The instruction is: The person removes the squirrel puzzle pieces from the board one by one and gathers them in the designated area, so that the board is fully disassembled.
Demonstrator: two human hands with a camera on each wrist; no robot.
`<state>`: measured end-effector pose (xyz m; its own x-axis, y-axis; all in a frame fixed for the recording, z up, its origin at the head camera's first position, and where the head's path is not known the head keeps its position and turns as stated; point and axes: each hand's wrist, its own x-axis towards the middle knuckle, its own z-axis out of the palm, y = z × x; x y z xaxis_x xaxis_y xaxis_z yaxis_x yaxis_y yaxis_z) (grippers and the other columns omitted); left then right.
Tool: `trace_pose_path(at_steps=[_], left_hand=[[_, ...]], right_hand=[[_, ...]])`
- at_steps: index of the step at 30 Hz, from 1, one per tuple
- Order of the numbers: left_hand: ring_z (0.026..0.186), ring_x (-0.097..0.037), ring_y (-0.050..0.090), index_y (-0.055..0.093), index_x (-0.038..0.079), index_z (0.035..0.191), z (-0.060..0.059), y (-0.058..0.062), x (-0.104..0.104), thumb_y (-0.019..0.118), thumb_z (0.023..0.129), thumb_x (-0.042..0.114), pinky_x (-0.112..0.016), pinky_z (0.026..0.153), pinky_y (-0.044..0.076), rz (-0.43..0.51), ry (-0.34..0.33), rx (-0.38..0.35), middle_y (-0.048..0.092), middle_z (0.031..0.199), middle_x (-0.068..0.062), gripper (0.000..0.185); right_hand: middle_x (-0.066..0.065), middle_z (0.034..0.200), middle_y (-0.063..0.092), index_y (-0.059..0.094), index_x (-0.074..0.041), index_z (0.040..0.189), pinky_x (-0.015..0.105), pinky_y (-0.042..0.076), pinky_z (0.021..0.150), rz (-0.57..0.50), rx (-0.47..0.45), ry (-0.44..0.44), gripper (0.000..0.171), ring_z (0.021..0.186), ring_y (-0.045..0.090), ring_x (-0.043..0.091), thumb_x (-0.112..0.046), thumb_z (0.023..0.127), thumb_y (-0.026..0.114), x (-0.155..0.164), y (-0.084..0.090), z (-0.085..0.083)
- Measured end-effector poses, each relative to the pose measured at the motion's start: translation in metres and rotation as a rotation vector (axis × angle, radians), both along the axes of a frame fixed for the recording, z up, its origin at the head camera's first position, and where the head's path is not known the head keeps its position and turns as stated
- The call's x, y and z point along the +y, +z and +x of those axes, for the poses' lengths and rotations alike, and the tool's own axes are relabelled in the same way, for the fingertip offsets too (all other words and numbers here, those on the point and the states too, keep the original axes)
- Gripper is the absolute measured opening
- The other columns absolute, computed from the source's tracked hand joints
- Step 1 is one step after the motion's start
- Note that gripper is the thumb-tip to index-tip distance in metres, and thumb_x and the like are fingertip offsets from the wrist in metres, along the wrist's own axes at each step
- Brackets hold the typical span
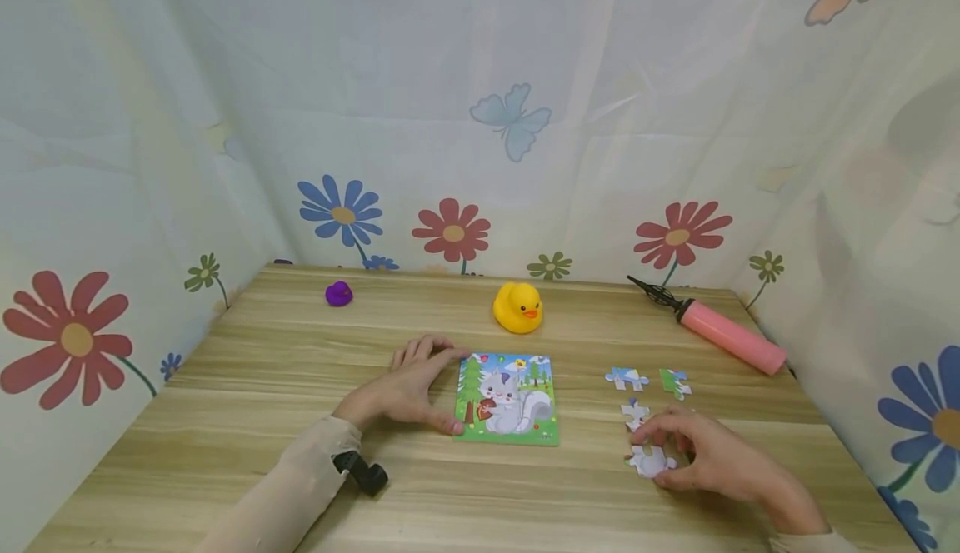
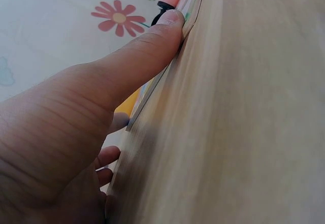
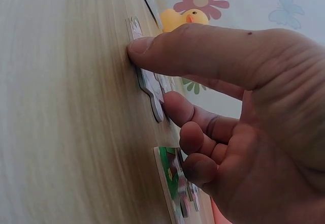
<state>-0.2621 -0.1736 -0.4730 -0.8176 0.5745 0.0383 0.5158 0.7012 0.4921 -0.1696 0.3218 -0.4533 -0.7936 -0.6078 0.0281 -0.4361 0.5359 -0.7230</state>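
A square jigsaw puzzle (image 1: 506,399) with a grey squirrel picture lies on the table. My left hand (image 1: 411,382) spans its left side, the thumb (image 2: 170,26) on the lower left corner and the index finger by the upper left one. To the right, my right hand (image 1: 708,449) pinches a pale grey puzzle piece (image 1: 649,461) at its edges between thumb (image 3: 147,49) and fingers, at the tabletop. Just beyond that hand is another piece (image 1: 636,411), partly covered by the fingers. A green-edged piece (image 3: 170,176) shows below the fingers in the right wrist view.
Two more loose pieces, one blue (image 1: 627,379) and one green (image 1: 675,383), lie farther back on the right. A yellow rubber duck (image 1: 516,310) stands behind the puzzle, a small purple duck (image 1: 339,294) back left. A pink hand pump (image 1: 731,335) lies at the back right.
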Motion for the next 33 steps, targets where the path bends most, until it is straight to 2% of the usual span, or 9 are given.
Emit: trace_pose_path(at_steps=[8, 20, 24, 27, 33], left_hand=[[0.152, -0.039, 0.027, 0.044, 0.026, 0.171, -0.001, -0.002, 0.0, 0.095, 0.07, 0.076, -0.066, 0.119, 0.022, -0.002, -0.001, 0.004, 0.033, 0.17, -0.013, 0.123], [0.153, -0.039, 0.026, 0.045, 0.027, 0.17, -0.001, -0.001, 0.0, 0.095, 0.07, 0.076, -0.064, 0.12, 0.022, 0.001, -0.006, 0.0, 0.032, 0.171, -0.013, 0.122], [0.153, -0.039, 0.026, 0.045, 0.027, 0.171, -0.001, 0.0, -0.001, 0.095, 0.07, 0.076, -0.064, 0.12, 0.022, -0.002, -0.006, -0.001, 0.032, 0.171, -0.013, 0.122], [0.153, -0.039, 0.026, 0.045, 0.027, 0.17, -0.002, -0.002, -0.001, 0.095, 0.07, 0.076, -0.064, 0.119, 0.023, -0.003, -0.004, 0.003, 0.033, 0.17, -0.012, 0.122], [0.153, -0.038, 0.027, 0.045, 0.028, 0.17, -0.002, -0.003, 0.0, 0.094, 0.071, 0.077, -0.064, 0.12, 0.023, -0.008, -0.002, 0.001, 0.032, 0.171, -0.011, 0.122]], right_hand=[[-0.002, 0.109, 0.064, 0.076, -0.019, 0.128, 0.028, 0.047, 0.071, 0.004, -0.009, -0.009, 0.042, 0.088, 0.056, 0.019, -0.021, 0.09, 0.094, -0.001, 0.001, -0.001], [-0.001, 0.105, 0.066, 0.077, -0.018, 0.126, 0.029, 0.047, 0.069, -0.024, 0.069, 0.016, 0.039, 0.086, 0.057, 0.019, -0.018, 0.091, 0.094, -0.001, 0.0, 0.0], [0.0, 0.103, 0.066, 0.077, -0.018, 0.13, 0.03, 0.047, 0.069, -0.019, 0.069, -0.023, 0.041, 0.084, 0.057, 0.02, -0.022, 0.093, 0.094, -0.003, 0.003, 0.0], [0.002, 0.107, 0.064, 0.073, -0.017, 0.139, 0.031, 0.047, 0.069, -0.024, 0.11, -0.077, 0.05, 0.085, 0.056, 0.02, -0.025, 0.094, 0.093, -0.006, 0.005, 0.0], [0.01, 0.12, 0.063, 0.062, -0.011, 0.152, 0.031, 0.05, 0.069, -0.096, 0.207, -0.169, 0.068, 0.093, 0.058, 0.022, -0.019, 0.093, 0.094, -0.016, 0.013, -0.001]])
